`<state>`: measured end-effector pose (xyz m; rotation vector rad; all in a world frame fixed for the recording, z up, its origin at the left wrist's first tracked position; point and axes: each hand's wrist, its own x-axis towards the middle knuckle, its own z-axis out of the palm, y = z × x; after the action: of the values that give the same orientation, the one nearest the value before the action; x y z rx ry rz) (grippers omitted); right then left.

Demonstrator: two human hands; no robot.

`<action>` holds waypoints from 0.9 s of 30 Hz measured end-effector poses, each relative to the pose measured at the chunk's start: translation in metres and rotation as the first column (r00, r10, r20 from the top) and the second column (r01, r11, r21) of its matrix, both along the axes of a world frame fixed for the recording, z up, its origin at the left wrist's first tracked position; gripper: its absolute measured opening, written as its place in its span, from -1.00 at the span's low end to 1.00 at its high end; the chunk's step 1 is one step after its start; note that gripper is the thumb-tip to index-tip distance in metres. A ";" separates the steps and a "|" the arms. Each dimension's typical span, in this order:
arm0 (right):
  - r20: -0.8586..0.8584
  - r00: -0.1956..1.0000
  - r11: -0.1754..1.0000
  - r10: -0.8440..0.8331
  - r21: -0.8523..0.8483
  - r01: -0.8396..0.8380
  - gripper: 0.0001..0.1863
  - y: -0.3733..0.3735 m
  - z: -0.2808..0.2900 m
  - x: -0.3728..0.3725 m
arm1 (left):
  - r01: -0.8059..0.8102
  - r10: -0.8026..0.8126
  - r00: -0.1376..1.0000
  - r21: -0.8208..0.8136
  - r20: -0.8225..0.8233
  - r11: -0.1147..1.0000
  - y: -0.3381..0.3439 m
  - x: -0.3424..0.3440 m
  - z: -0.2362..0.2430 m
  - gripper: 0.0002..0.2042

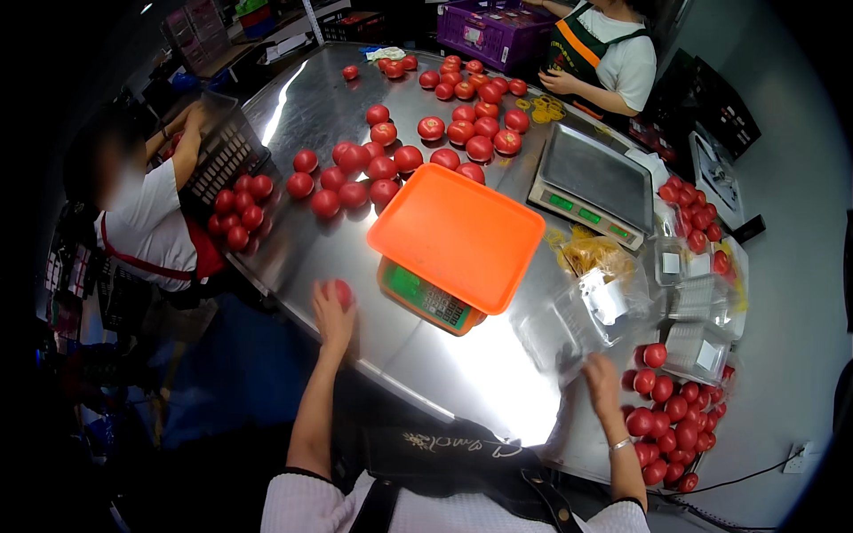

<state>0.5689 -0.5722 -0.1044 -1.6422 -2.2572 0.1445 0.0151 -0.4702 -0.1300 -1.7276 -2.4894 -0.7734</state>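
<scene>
My left hand (333, 322) is at the table's near left edge, its fingers closed round a red tomato (341, 291). At the right, my right hand (604, 384) pinches the near edge of a clear plastic bag (555, 333), slightly blurred. Between my hands stands an orange-and-green digital scale (425, 297) topped by a flat orange tray (458, 233) that bears nothing. Beyond it, loose tomatoes (354, 159) spread over the steel table (293, 262). Beside my right forearm lies another heap of tomatoes (675, 426).
A second scale (593, 178) stands at the far right, by yellow rubber bands (544, 110). Clear plastic boxes (697, 346) are stacked on the right. At the left a co-worker (151, 209) reaches into a black crate (227, 151). Another person (604, 58) stands near a purple crate (489, 34).
</scene>
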 end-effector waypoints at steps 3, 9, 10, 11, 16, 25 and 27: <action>0.144 0.982 0.990 0.119 -0.090 -0.106 -0.57 -0.011 0.022 -0.043 | 0.083 -0.073 0.991 -0.084 0.115 0.993 0.028 -0.037 -0.022 -0.34; 0.072 0.973 0.975 -0.221 -0.017 0.222 -0.50 0.072 0.105 -0.074 | 0.287 -0.264 0.950 -0.133 0.170 0.949 0.103 -0.075 -0.006 -0.35; -0.024 0.978 0.979 -0.205 0.008 0.206 -0.51 0.102 0.114 -0.087 | 0.321 -0.297 0.943 -0.170 0.149 0.932 0.121 -0.079 -0.006 -0.36; -0.120 0.974 0.979 -0.194 0.037 0.200 -0.51 0.137 0.126 -0.104 | 0.338 -0.329 0.934 -0.044 0.140 0.940 0.143 -0.078 0.002 -0.37; -0.287 0.950 0.984 0.126 0.159 -0.083 -0.55 0.355 0.094 -0.200 | 0.373 -0.383 0.922 0.126 0.059 0.919 0.243 -0.053 0.064 -0.35; 0.332 0.943 0.982 0.035 -0.188 0.030 -0.31 0.594 0.003 -0.324 | 0.451 -0.438 0.885 -0.055 0.158 0.891 0.326 -0.073 0.054 -0.35; 0.343 0.938 0.987 -0.046 -0.127 0.095 -0.35 0.606 -0.013 -0.340 | 0.480 -0.464 0.867 -0.050 0.183 0.876 0.328 -0.082 0.052 -0.36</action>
<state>0.2293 0.0341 -0.1173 -1.9492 -2.4811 0.0027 -0.0669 -0.1418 -0.0777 -2.4560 -2.2393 -0.8631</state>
